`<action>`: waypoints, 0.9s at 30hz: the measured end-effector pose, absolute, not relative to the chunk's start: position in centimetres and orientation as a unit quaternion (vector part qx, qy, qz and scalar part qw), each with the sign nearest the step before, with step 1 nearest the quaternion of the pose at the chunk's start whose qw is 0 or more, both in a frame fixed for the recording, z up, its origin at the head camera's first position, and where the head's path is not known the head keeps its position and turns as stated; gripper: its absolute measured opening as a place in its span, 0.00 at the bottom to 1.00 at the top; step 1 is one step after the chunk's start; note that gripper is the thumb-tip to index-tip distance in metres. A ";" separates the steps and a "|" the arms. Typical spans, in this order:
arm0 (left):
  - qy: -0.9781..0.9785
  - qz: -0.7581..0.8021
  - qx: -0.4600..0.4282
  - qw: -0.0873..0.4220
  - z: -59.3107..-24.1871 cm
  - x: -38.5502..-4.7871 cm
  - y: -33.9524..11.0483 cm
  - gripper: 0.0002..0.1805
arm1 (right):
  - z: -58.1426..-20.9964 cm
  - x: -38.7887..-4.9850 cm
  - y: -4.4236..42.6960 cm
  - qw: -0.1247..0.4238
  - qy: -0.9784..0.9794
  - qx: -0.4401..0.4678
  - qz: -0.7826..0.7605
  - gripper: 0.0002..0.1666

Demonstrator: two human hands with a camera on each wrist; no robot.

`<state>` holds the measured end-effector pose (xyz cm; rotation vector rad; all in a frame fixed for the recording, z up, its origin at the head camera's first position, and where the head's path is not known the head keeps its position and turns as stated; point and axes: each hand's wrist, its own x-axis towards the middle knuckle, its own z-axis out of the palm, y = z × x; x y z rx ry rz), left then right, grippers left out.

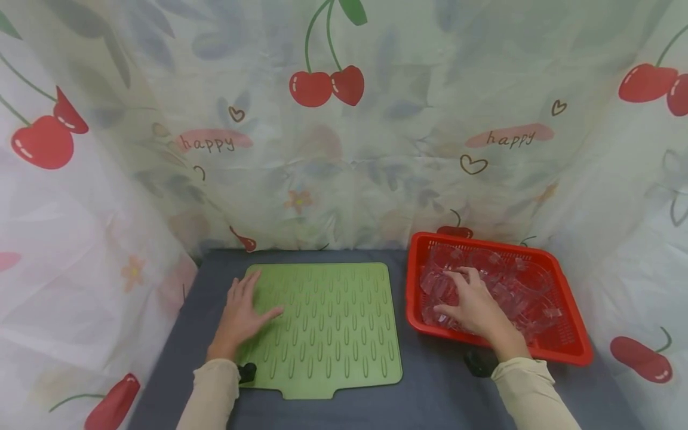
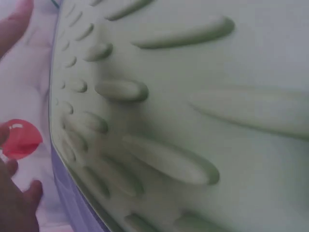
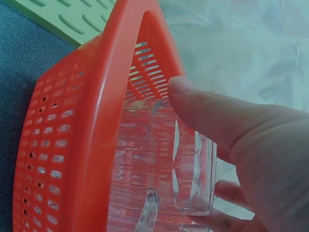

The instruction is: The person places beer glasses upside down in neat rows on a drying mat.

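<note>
My right hand (image 1: 473,301) is over the red basket (image 1: 411,280), thumb and fingers parted wide around the clear cups (image 1: 532,278) inside (whether I touch one, I can't tell). My left hand (image 1: 242,316), thumb and fingers spread and holding nothing, is at the left edge of the ridged green mat (image 1: 333,316), which lies on the grey counter (image 1: 430,388) just left of the basket.

Open air over green mat (image 1: 349,334), transparent vessels (image 1: 529,278) by right hand (image 1: 475,304), red basket (image 1: 412,280) walls around
</note>
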<state>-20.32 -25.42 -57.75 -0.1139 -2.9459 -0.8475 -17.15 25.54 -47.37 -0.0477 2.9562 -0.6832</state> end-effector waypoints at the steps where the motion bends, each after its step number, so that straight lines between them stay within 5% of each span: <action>1: -0.964 -0.263 -0.034 0.033 -57.8 -20.3 -25.6 0.62 | -47.4 -17.2 25.5 0.053 0.973 -0.016 -0.224 0.58; 14: -0.954 -0.289 -0.015 -0.074 -59.6 -20.5 -27.6 0.68 | -47.4 -17.4 25.6 0.059 0.973 -0.015 -0.221 0.58; 27: -0.957 -0.266 -0.028 -0.114 -58.7 -20.1 -27.6 0.62 | -47.4 -17.5 25.6 0.056 0.975 -0.014 -0.214 0.57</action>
